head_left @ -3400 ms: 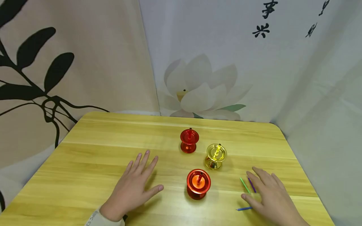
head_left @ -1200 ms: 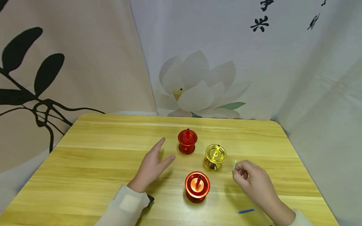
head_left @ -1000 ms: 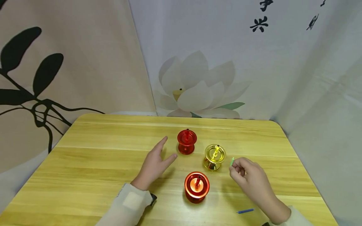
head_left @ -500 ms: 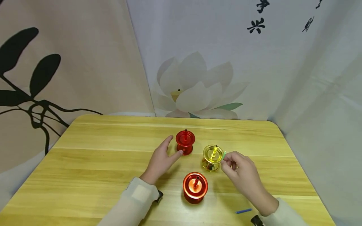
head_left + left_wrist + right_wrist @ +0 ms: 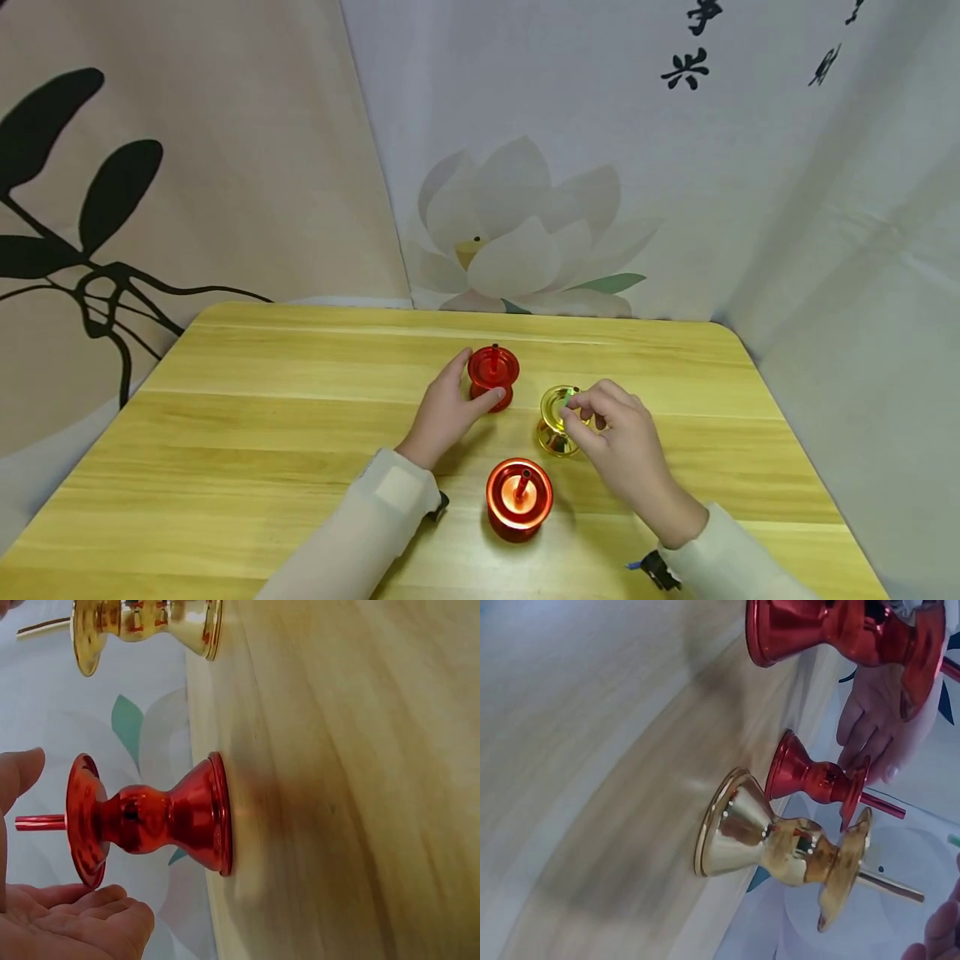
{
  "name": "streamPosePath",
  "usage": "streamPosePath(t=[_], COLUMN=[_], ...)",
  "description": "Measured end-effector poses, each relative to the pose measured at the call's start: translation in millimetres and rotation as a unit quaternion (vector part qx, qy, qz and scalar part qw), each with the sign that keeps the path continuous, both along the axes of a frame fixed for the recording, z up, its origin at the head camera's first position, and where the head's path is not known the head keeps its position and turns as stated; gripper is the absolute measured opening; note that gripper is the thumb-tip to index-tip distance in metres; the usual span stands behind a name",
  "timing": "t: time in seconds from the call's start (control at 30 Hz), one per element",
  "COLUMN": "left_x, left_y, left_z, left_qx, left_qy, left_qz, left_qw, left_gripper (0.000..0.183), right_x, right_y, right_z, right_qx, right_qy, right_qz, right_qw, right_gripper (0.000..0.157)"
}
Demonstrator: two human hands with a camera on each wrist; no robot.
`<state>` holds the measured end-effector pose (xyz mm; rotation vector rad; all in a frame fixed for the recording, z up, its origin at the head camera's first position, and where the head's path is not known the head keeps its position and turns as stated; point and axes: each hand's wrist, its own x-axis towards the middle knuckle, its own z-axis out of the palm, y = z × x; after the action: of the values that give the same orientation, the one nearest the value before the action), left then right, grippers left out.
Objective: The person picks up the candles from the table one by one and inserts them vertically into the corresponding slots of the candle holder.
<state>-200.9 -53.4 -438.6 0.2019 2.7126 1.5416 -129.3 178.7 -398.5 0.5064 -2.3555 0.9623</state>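
Observation:
My left hand reaches around the far red candle holder, thumb in front and fingers at its left side. In the left wrist view the fingers lie right at the rim of this red candle holder, with the thumb apart from it. Over the gold candle holder, my right hand pinches a thin green candle between thumb and forefinger. The candle's tip shows at the edge of the right wrist view, beyond the tube of the gold holder. All holders stand upright.
A third, orange-red candle holder stands in front, between my forearms. A blue candle lies on the wooden table, partly hidden by the right wrist's black strap. Printed cloth hangs behind the table.
My right hand has picked up the green candle and carried it left over the gold holder. My left hand has moved right and away from me to the far red holder.

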Motion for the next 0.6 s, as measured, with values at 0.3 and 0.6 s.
streamPosePath(t=[0.3,0.6], left_x=[-10.0,-21.4], left_y=[6.8,12.5], left_z=[-1.2,-4.6], left_qx=[0.001,0.007], left_qy=[-0.011,-0.017], left_qz=[0.006,-0.002], left_qw=[0.9999,0.9998], left_gripper=[0.091,0.095], right_x=[-9.9,-19.2], right_y=[-8.2,-20.8], right_z=[-1.6,3.2], right_qx=[-0.017,-0.025], right_qy=[-0.017,-0.023], right_qz=[0.007,0.019], right_qw=[1.0,0.999], right_gripper=[0.004,0.007])
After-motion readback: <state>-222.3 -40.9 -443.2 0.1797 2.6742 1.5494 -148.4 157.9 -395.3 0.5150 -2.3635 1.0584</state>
